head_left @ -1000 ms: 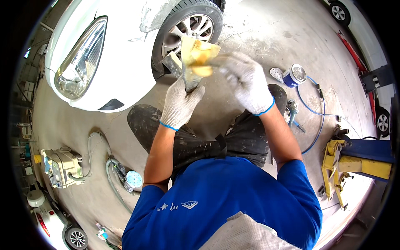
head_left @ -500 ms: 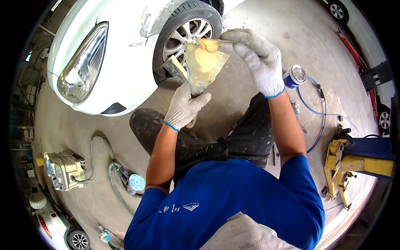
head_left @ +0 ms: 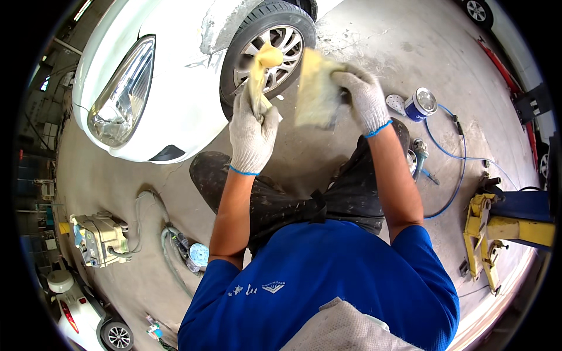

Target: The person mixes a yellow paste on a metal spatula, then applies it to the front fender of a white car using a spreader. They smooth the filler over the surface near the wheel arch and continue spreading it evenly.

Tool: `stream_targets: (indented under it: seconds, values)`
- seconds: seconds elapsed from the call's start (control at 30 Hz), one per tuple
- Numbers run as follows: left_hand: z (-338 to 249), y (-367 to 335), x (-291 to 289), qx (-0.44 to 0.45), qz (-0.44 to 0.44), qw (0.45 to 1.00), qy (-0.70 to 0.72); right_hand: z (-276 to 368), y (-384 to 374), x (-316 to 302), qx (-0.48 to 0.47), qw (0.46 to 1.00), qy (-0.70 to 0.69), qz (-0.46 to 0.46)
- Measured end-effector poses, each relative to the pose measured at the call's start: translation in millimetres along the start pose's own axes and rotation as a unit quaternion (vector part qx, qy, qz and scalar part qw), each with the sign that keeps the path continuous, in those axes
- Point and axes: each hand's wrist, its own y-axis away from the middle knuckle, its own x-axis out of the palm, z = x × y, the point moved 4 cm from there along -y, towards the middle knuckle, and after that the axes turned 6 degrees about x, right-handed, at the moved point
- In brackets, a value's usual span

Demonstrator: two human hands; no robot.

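My gloved left hand [head_left: 253, 140] is closed around a putty knife [head_left: 255, 88], turned nearly edge-on, with a lump of yellow putty [head_left: 269, 55] at its upper end. A narrow pale edge beside that knife may be a second tool; I cannot tell. To the right, my gloved right hand [head_left: 364, 100] grips a flat putty spreader [head_left: 315, 93] by its right side. Motion smears its wide face, which is coated with yellow putty. The two tools are apart, in front of the front wheel [head_left: 291, 40] of a white car [head_left: 181, 88].
Bare grey patches [head_left: 225, 23] mark the fender above the wheel. A blue-and-silver can [head_left: 421, 105] and an air sander [head_left: 419, 157] sit at right, near a blue hose [head_left: 464, 169]. A yellow lift arm [head_left: 515, 230] stands farther right. At left are a dust extractor [head_left: 100, 240] and a hose-fed sander [head_left: 198, 255].
The left knife has turned from face-on to nearly edge-on. The right spreader has swung from edge-on to face-on, and my right hand has moved lower. The hands have drawn apart from the earlier scraping contact.
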Motion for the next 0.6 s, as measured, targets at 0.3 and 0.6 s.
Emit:
stream_targets:
  seconds: [0.3,0.6]
  values:
    - [12,22,45,0.069,0.028,0.978,-0.193,-12,16,40,0.101,0.965,-0.219,0.101]
    - [48,53,50,-0.152,0.102,0.972,0.145,43,20,20,-0.115,0.987,-0.084,0.078]
